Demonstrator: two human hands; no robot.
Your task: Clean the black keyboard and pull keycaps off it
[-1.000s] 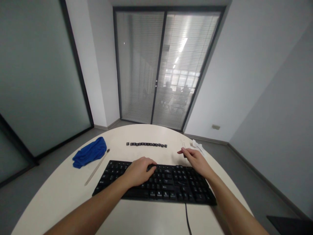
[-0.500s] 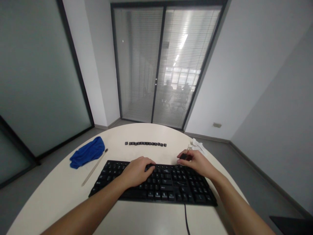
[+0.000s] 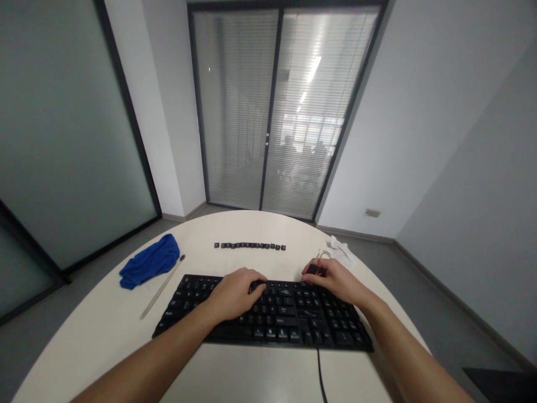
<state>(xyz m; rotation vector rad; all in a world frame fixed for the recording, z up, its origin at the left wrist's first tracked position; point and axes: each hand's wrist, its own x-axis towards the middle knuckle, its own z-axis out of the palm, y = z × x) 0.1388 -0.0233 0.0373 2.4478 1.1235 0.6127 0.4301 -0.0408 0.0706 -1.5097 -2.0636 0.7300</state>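
A black keyboard (image 3: 285,322) lies across the table in front of me. My left hand (image 3: 238,294) rests on its upper middle, thumb and fingers closed around something I cannot make out. Above the keyboard's upper right edge, my right hand (image 3: 331,277) pinches a small black object (image 3: 312,269) between thumb and fingers. A thin pale loop (image 3: 324,253) shows just beyond those fingers. Farther back, several small black keycaps (image 3: 251,245) stand in a row.
On the left of the round table (image 3: 260,375) are a blue cloth (image 3: 151,261) and a long brush (image 3: 163,286). A white crumpled piece (image 3: 340,250) lies at the back right. A black cable (image 3: 321,374) runs from the keyboard toward me.
My right hand has shifted slightly left with the small black object, and more of the pale loop shows behind it. My left hand has stayed in place.
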